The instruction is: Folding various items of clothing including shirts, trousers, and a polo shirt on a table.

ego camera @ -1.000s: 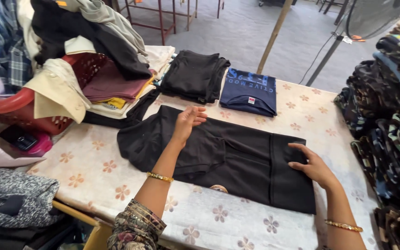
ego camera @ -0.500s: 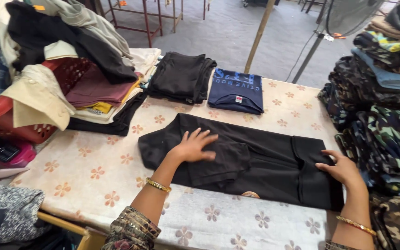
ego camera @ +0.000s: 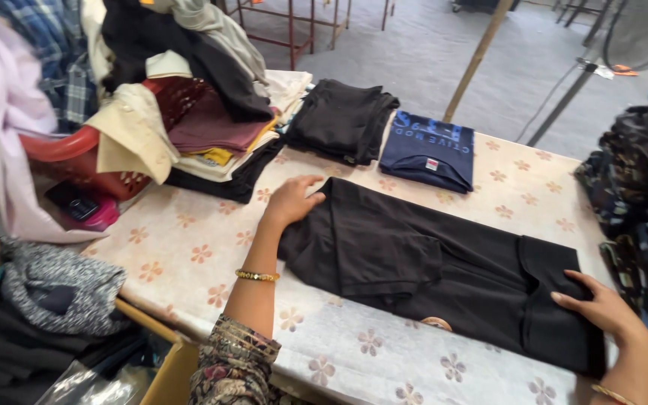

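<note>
left hand (ego camera: 292, 201): palm down, fingers loosely spread, resting on the left end of the black garment (ego camera: 444, 262); it pinches nothing.
right hand (ego camera: 601, 307): flat, fingers together, pressed on the folded-over right end of the same garment, near the table's right edge.
garment position: laid lengthwise across the flower-patterned table cover (ego camera: 189, 247), partly folded, with one sleeve panel turned in toward the middle.
risk, slip: the right end lies close to the table edge; a pull toward that side would likely drag the cloth off the cover.
risk, crease: the turned-in sleeve sits slightly uneven; pressing over it as it lies could set a crooked fold.
risk, shift: only the two ends are pinned, so the loose middle may bunch if the hands move unevenly.
risk, clutter: the heaped clothes pile (ego camera: 189, 112) stands just beside the left hand; a wide sweep could catch a hanging piece and topple it onto the work.
nearby items: a folded black stack (ego camera: 343, 120) and a folded navy shirt (ego camera: 429, 150) lie behind the garment, apart from it; a careless push away from the person could disturb them.
red basket (ego camera: 69, 154): under the pile at the left, partly hidden.
</note>
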